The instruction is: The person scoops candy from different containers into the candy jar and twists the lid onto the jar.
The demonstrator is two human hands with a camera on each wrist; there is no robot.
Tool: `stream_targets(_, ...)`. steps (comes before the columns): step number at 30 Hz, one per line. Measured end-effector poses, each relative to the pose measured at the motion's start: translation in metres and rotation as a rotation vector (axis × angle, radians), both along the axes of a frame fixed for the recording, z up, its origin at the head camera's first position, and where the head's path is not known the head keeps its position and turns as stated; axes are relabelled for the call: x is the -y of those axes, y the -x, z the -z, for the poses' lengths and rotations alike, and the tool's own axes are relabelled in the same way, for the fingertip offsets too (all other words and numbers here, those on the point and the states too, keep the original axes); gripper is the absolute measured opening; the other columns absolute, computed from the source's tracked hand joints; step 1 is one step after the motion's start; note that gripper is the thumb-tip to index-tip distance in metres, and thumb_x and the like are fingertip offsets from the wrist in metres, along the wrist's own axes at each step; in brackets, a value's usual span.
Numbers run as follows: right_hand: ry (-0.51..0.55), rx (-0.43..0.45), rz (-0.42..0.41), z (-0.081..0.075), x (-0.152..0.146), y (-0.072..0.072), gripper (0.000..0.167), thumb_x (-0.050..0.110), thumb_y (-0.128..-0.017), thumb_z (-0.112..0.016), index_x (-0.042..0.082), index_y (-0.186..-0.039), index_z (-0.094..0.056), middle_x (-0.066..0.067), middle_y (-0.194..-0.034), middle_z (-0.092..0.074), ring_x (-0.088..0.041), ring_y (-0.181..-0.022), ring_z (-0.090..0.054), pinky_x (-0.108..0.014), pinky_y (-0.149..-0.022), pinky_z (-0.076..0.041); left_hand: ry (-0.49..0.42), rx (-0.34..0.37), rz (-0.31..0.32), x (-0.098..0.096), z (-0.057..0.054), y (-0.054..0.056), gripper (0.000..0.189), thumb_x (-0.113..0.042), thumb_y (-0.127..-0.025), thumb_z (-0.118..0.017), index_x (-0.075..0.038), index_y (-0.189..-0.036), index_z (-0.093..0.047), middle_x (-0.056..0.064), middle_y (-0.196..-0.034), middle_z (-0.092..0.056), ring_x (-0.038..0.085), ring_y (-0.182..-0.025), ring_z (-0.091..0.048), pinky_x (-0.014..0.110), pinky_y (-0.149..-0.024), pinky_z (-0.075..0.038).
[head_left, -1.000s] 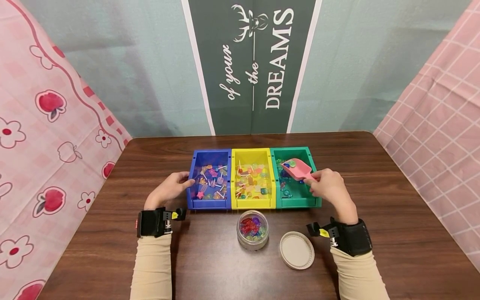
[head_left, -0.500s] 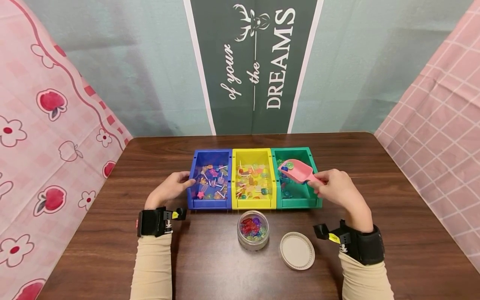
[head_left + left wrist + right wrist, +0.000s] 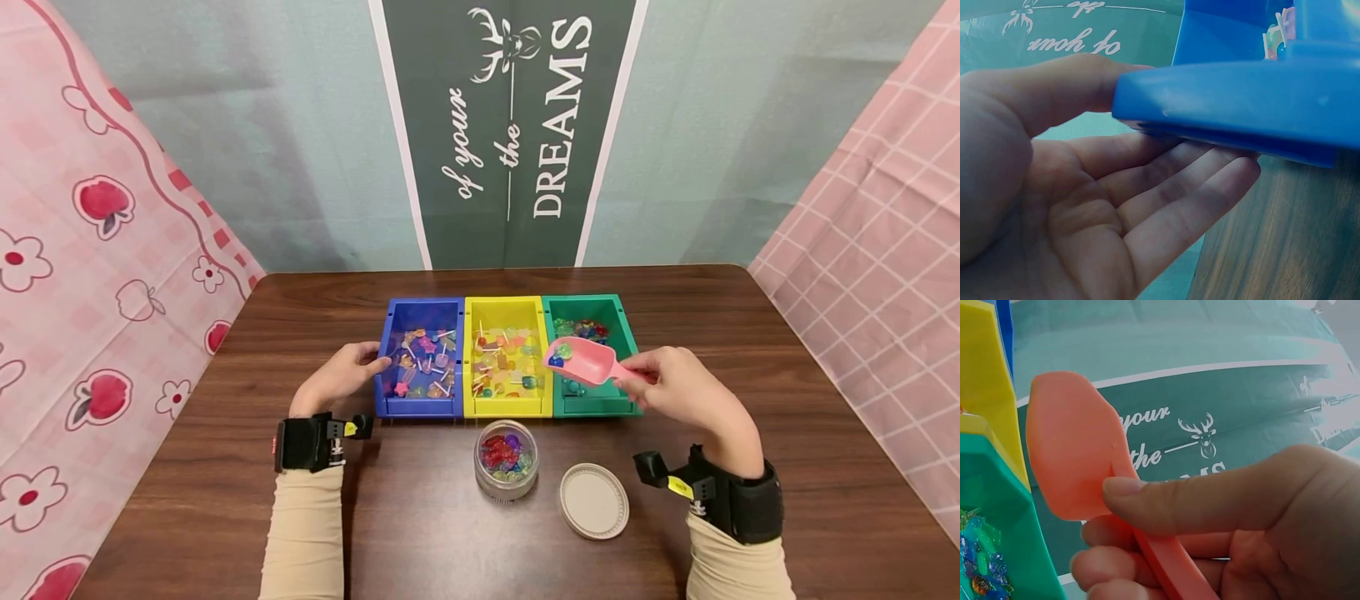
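Note:
My right hand (image 3: pixel 675 385) grips a pink scoop (image 3: pixel 588 364) by its handle, thumb on top. The scoop hangs over the front of the green bin (image 3: pixel 600 407), its lip reaching the yellow bin's edge, with green and blue beads in its bowl. In the right wrist view only the scoop's underside (image 3: pixel 1072 444) shows. My left hand (image 3: pixel 341 379) holds the blue bin (image 3: pixel 420 407) at its left wall, thumb over the rim and fingers against the outside. Before the bins stands a clear jar (image 3: pixel 506 489) partly filled with red, purple and green beads.
Between the blue and green bins sits the yellow bin (image 3: pixel 507 407), holding small lollipop-like and candy-like pieces. A round whitish lid (image 3: pixel 594 502) lies right of the jar. Behind the brown table (image 3: pixel 420 533) hangs a printed cloth (image 3: pixel 502 233).
The right hand has drawn the scoop up out of the green bin and toward the front left, uncovering the beads at its back. My left hand stays on the blue bin.

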State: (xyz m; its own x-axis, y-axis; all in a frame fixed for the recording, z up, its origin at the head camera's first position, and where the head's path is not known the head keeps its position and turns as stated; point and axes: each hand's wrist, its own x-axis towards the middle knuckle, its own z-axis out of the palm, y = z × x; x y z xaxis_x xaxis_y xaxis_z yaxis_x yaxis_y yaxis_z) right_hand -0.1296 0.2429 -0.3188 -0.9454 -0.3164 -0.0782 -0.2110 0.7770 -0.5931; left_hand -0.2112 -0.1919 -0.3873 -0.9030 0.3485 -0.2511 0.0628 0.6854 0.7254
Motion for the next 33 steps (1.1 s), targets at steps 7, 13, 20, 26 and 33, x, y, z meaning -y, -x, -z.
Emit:
stream_targets(7,0.012,0.019,-0.082,0.0,0.003,-0.002,0.016,0.014,-0.089,-0.067,0.0,-0.097,-0.071,0.002,-0.062,-0.061,0.0,-0.054,-0.051,-0.019,-0.05,-0.04,0.005,-0.001,-0.003,-0.001,0.0,0.0,0.045,-0.02,-0.102,-0.046,0.009,-0.136,-0.046,0.026,-0.122,-0.063,0.026,-0.102,-0.059,0.05,-0.101,-0.047)
stream_targets(13,0.069,0.066,-0.192,-0.002,0.005,-0.002,0.019,0.015,-0.09,-0.066,-0.001,-0.098,-0.071,0.0,-0.066,-0.065,0.001,-0.057,-0.057,-0.02,-0.056,-0.051,0.01,-0.009,0.011,0.0,-0.001,0.0,0.044,-0.018,-0.102,-0.045,0.01,-0.136,-0.046,0.027,-0.121,-0.063,0.026,-0.101,-0.06,0.051,-0.102,-0.047)
stream_targets(20,0.094,0.137,-0.295,-0.003,0.009,-0.002,0.017,0.017,-0.09,-0.066,0.002,-0.096,-0.071,0.001,-0.069,-0.065,0.0,-0.059,-0.057,-0.021,-0.056,-0.052,0.0,0.011,-0.001,-0.001,-0.001,0.001,0.047,-0.019,-0.102,-0.045,0.012,-0.138,-0.042,0.029,-0.126,-0.06,0.033,-0.112,-0.059,0.054,-0.105,-0.044)
stream_targets(26,0.116,0.185,-0.344,-0.002,0.016,-0.002,0.018,0.017,-0.088,-0.069,0.003,-0.098,-0.072,-0.001,-0.072,-0.067,-0.001,-0.059,-0.057,-0.022,-0.056,-0.052,-0.014,0.016,-0.007,-0.002,-0.001,0.001,0.046,-0.018,-0.102,-0.044,0.011,-0.138,-0.043,0.029,-0.125,-0.06,0.033,-0.11,-0.06,0.053,-0.105,-0.044)
stream_targets(33,0.086,0.212,-0.364,-0.001,0.023,-0.004,0.016,0.014,-0.086,-0.069,0.004,-0.098,-0.073,-0.002,-0.071,-0.067,0.0,-0.058,-0.055,-0.022,-0.054,-0.052,-0.011,0.017,-0.005,-0.002,-0.002,0.0,0.046,-0.017,-0.103,-0.044,0.012,-0.138,-0.042,0.03,-0.126,-0.06,0.034,-0.112,-0.059,0.054,-0.105,-0.044)
